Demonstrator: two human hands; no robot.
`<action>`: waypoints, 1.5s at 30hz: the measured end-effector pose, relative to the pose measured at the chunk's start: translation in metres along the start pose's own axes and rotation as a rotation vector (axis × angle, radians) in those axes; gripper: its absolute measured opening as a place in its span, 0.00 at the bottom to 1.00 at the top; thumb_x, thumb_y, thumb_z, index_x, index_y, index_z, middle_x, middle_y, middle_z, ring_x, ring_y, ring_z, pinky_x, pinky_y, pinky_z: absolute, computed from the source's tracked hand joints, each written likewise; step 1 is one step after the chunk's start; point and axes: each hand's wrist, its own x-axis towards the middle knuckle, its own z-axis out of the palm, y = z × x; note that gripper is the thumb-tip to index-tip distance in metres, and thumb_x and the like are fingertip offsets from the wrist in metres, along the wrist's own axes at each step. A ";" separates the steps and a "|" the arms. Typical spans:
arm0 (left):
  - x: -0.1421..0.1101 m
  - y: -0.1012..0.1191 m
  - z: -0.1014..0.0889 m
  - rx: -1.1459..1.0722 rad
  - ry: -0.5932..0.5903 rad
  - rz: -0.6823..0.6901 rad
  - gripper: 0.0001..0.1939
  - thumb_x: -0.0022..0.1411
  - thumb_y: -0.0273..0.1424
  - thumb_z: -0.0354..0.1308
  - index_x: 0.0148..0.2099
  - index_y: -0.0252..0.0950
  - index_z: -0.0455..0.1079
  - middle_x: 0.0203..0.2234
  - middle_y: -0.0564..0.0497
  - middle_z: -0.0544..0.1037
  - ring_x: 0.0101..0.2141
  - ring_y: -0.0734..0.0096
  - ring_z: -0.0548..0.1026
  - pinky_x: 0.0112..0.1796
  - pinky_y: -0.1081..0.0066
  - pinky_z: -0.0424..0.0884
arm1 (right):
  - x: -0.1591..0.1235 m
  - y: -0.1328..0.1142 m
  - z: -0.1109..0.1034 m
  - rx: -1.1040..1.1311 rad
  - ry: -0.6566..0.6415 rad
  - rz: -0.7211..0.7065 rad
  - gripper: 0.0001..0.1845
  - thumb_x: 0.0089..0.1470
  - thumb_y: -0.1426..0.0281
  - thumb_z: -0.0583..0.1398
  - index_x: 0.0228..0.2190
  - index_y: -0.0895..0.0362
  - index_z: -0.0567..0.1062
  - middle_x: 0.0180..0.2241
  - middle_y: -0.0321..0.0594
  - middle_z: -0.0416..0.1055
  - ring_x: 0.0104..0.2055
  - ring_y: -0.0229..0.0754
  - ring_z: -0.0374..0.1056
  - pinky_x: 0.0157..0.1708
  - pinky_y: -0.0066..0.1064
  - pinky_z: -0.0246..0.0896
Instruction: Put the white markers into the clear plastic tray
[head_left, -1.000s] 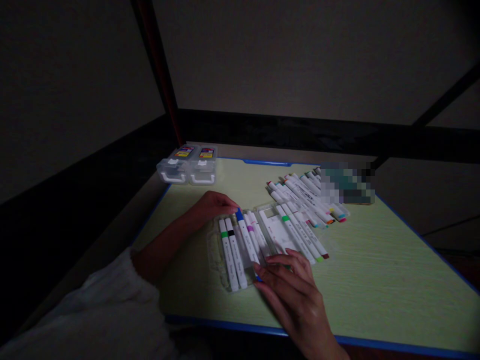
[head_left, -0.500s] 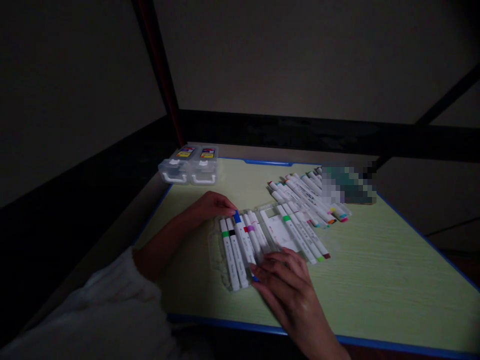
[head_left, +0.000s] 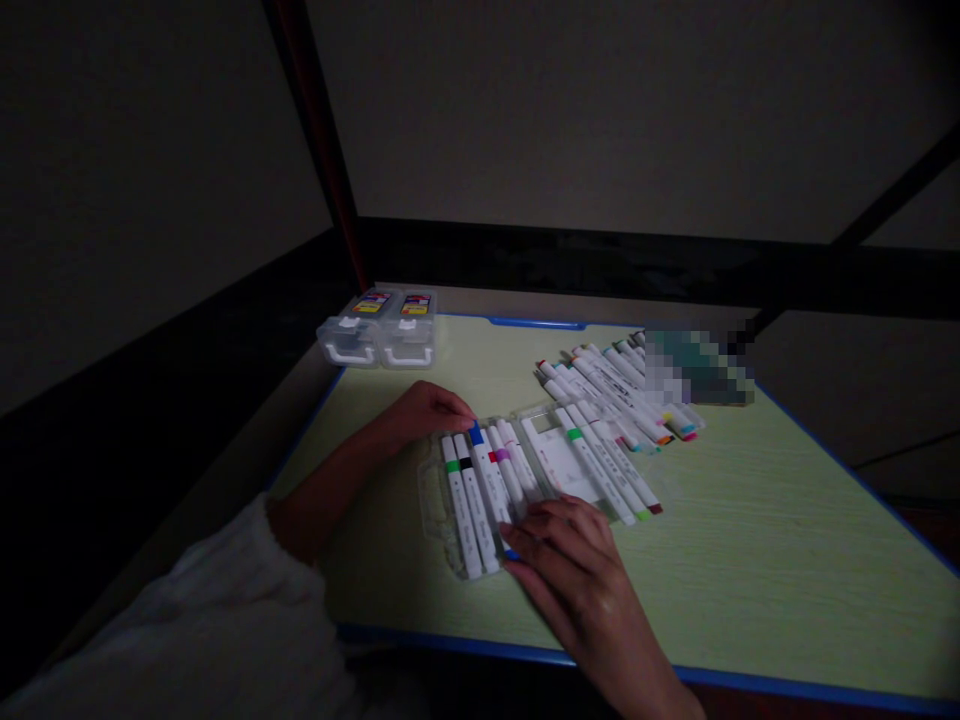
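A white marker with blue ends [head_left: 490, 482] lies slantwise over one half of an open clear plastic case [head_left: 433, 510]. My left hand [head_left: 431, 408] pinches its far blue end between thumb and fingers. At the near blue end, my right hand [head_left: 577, 565] grips it with thumb and fingertips. To its left in the case lie a green-banded marker [head_left: 463, 520] and a black-banded marker [head_left: 478, 515]. On its right are markers with red and purple bands, partly hidden by my right hand. The other half of the case holds a green-banded marker [head_left: 598, 470] and others over white paper.
Several loose markers [head_left: 611, 390] lie in a spread pile at the back right, beside a blurred-out green object [head_left: 701, 365]. Two clear cases with white handles [head_left: 379, 340] stand at the back left. The pale green table [head_left: 780, 560] has a blue edge.
Almost nothing differs. Both hands stay at the two ends of the blue marker, and the view has shifted very slightly.
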 end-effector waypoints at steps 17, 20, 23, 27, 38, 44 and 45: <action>-0.002 0.004 0.002 0.103 0.026 0.011 0.05 0.41 0.27 0.63 0.25 0.31 0.74 0.21 0.53 0.74 0.25 0.76 0.71 0.30 0.74 0.65 | -0.002 -0.001 0.000 0.034 -0.058 0.038 0.12 0.52 0.74 0.57 0.40 0.54 0.71 0.36 0.37 0.71 0.43 0.44 0.62 0.46 0.44 0.54; -0.002 0.005 0.003 0.100 0.028 0.007 0.05 0.41 0.26 0.63 0.25 0.31 0.74 0.21 0.53 0.74 0.24 0.76 0.71 0.29 0.74 0.65 | -0.002 -0.002 0.000 0.042 -0.060 0.041 0.12 0.53 0.74 0.56 0.40 0.54 0.71 0.35 0.38 0.71 0.43 0.44 0.63 0.46 0.44 0.54; -0.001 0.004 0.003 0.102 0.029 0.005 0.04 0.41 0.26 0.62 0.25 0.31 0.74 0.21 0.53 0.74 0.24 0.76 0.71 0.29 0.74 0.65 | -0.001 -0.002 0.000 0.031 -0.046 0.045 0.11 0.53 0.73 0.56 0.40 0.54 0.72 0.35 0.38 0.71 0.43 0.44 0.63 0.45 0.44 0.54; -0.001 0.002 0.003 0.104 0.031 0.003 0.04 0.40 0.26 0.62 0.24 0.31 0.74 0.20 0.53 0.75 0.24 0.76 0.71 0.28 0.75 0.64 | 0.000 -0.003 0.000 0.023 -0.026 0.041 0.11 0.52 0.72 0.56 0.39 0.54 0.73 0.34 0.37 0.72 0.42 0.44 0.63 0.45 0.43 0.55; 0.000 0.001 0.003 0.126 0.019 0.028 0.04 0.40 0.26 0.62 0.24 0.32 0.75 0.20 0.53 0.76 0.23 0.77 0.71 0.27 0.77 0.65 | 0.001 -0.004 0.000 0.024 -0.039 0.060 0.08 0.52 0.72 0.57 0.35 0.54 0.74 0.33 0.37 0.71 0.41 0.43 0.64 0.45 0.42 0.55; 0.000 0.001 0.004 0.147 0.025 0.034 0.04 0.40 0.26 0.63 0.24 0.33 0.75 0.20 0.52 0.76 0.23 0.77 0.71 0.26 0.77 0.65 | 0.002 -0.004 -0.001 0.048 -0.030 0.054 0.07 0.53 0.72 0.57 0.35 0.54 0.73 0.33 0.37 0.71 0.41 0.43 0.64 0.45 0.42 0.55; 0.001 0.001 0.004 0.145 0.025 0.029 0.04 0.40 0.26 0.63 0.24 0.33 0.75 0.20 0.53 0.75 0.23 0.78 0.71 0.26 0.77 0.65 | 0.002 -0.004 -0.001 0.050 -0.033 0.053 0.07 0.53 0.72 0.57 0.35 0.54 0.73 0.34 0.37 0.71 0.41 0.42 0.63 0.45 0.41 0.55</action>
